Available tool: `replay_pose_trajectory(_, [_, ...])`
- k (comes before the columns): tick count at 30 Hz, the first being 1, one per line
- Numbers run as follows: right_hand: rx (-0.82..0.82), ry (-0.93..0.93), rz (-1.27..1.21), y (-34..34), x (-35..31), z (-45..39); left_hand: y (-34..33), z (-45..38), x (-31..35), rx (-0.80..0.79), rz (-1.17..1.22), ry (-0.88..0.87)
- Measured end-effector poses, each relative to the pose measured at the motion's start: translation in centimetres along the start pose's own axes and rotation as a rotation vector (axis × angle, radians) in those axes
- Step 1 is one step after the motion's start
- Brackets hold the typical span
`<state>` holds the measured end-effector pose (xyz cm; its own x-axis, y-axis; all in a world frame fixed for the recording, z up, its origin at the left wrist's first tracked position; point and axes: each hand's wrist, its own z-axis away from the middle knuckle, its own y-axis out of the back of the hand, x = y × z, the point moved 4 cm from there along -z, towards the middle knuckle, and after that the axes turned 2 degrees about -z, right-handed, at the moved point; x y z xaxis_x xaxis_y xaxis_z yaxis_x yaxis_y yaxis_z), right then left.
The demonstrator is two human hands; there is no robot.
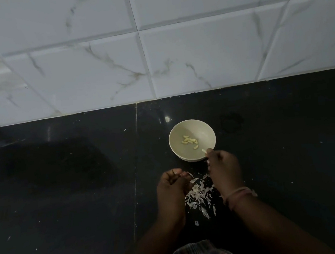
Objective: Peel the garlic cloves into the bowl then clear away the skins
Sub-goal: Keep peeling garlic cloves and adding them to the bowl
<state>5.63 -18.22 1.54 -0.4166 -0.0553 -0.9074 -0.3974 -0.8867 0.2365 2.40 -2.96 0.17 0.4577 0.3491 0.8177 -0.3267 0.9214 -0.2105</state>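
Black stone counter (63,183) under both my hands, with the pale bowl (192,139) just beyond my right hand's fingertips. My right hand (224,167) reaches over the near rim, thumb and forefinger pinched on a peeled clove (204,151) that sits at the rim's edge, not yet released. A handful of peeled cloves (189,141) already lie at the bottom of the bowl. My left hand (171,187) rests on the counter, apart from the right, fingers curled in around something small and pale; I take it for a scrap of skin or another clove, but cannot tell which in this dim light. Between my two hands, and trailing back toward my wrists, lies a loose heap of papery skins (200,195), with stray flakes scattered further out.

Peeling looks well under way, by my judgement; the clearing of skins has not begun. The risk from here is the drop: the clove is held right above the rim, so letting go early could send it down outside the bowl into the skins. My right wrist hangs close above that heap, and a careless sweep back would scatter the light flakes wider or carry some into the bowl.
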Motion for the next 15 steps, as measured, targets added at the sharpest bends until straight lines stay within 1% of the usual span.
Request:
replay_pose_trajectory(3, [0.060,0.073,0.104,-0.1,-0.9,-0.5,-0.1,-0.2,0.1,-0.003,-0.024,0.018])
replay_pose_trajectory(10, [0.107,0.151,0.247,-0.5,-0.7,-1.3,-0.3,-0.4,0.0,0.009,-0.043,0.048])
replay_pose_trajectory(15, [0.117,0.147,0.226,-0.6,0.1,-1.7,-0.3,-0.6,0.1,0.020,0.007,0.083])
